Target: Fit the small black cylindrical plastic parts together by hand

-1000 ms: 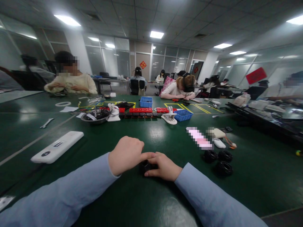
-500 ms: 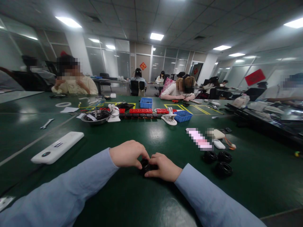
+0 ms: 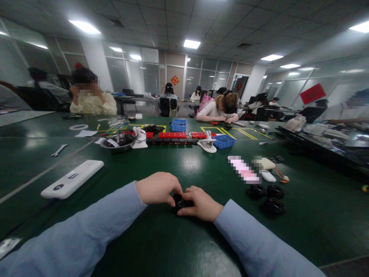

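Observation:
In the middle of the near table, a small black ring-shaped part [image 3: 178,201] sits between my two hands, mostly covered by fingers. My left hand [image 3: 161,189] reaches over it from the left, with thumb and fingers curled against its side. From the right, my right hand [image 3: 201,203] grips it between thumb and bent fingers. Three black ring-shaped parts [image 3: 273,207] that look similar lie in a cluster to the right of my right hand.
A white oblong device [image 3: 73,180] lies at left, near a wrench [image 3: 59,150]. Farther back are a metal bowl [image 3: 118,144] of cables, a red-and-black strip [image 3: 172,137], a white clip stand [image 3: 207,143] and blue baskets [image 3: 224,142]. A white case [image 3: 268,176] lies at right. Co-workers sit beyond.
My hands keep almost the same hold on the black ring-shaped part, with only slight finger motion. The whole view has shifted a little. A co-worker at left has moved their hands.

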Demonstrator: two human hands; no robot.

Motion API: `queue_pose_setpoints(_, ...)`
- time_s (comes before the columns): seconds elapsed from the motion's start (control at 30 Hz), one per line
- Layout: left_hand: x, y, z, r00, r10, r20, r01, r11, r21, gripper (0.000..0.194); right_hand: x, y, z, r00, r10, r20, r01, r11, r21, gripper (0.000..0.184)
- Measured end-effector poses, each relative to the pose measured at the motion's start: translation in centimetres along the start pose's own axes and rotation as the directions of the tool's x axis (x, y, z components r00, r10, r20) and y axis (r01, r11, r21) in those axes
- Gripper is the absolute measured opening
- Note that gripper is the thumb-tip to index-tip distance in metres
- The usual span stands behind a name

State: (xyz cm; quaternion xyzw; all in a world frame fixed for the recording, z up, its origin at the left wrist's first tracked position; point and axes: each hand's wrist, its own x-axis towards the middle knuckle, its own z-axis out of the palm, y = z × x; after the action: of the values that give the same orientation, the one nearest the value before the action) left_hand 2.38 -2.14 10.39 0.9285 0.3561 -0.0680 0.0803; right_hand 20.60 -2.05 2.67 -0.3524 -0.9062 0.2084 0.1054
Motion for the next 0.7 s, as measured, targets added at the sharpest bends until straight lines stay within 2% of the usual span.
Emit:
queue_pose_setpoints(0.4, 0.13, -0.08, 0.44, 0.999, -0.012, -0.048, 0.012, 1.0, 0.004, 0.027, 0.09, -0.1, -0.01, 1.0, 0.002, -0.002, -0.002, 1.0, 0.0, 0.032)
queue_pose_setpoints(0.7, 0.13, 0.34, 0.14, 0.999, -0.042, -0.027, 0.042, 0.999, 0.024, 0.026, 0.09, -0.26, -0.11, 1.0, 0.019, 0.015, -0.019, 1.0, -0.016, 0.031)
